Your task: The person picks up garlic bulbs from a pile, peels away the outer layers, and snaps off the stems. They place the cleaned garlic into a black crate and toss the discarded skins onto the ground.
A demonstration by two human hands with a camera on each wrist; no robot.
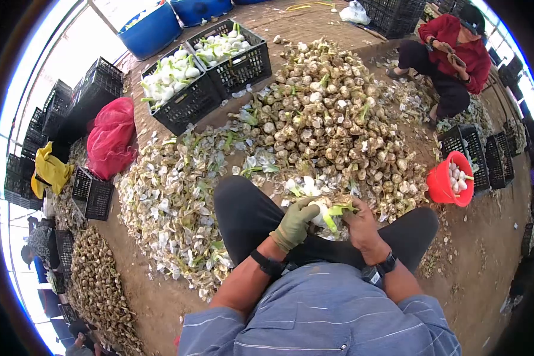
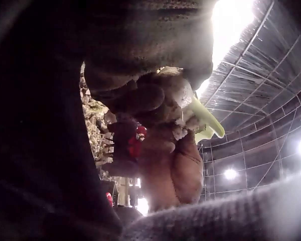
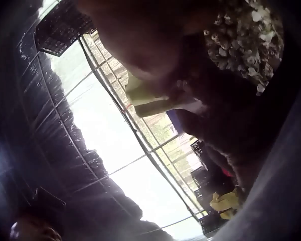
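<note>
Over the lap, my left hand, in a greenish glove, grips a white garlic bulb. My bare right hand pinches dry outer skin and leaf at the bulb's stem side. The pale green stem sticks out between the two hands. In the left wrist view the stem juts past the fingers, while the glove hides most of the bulb. Dark shadow covers much of the right wrist view, where the green stem shows. Several peeled white bulbs lie just beyond the hands.
A large heap of unpeeled garlic rises ahead, with peeled skins spread at left. Black crates of white bulbs stand front left. A red bucket with bulbs stands right. Another person sits at far right.
</note>
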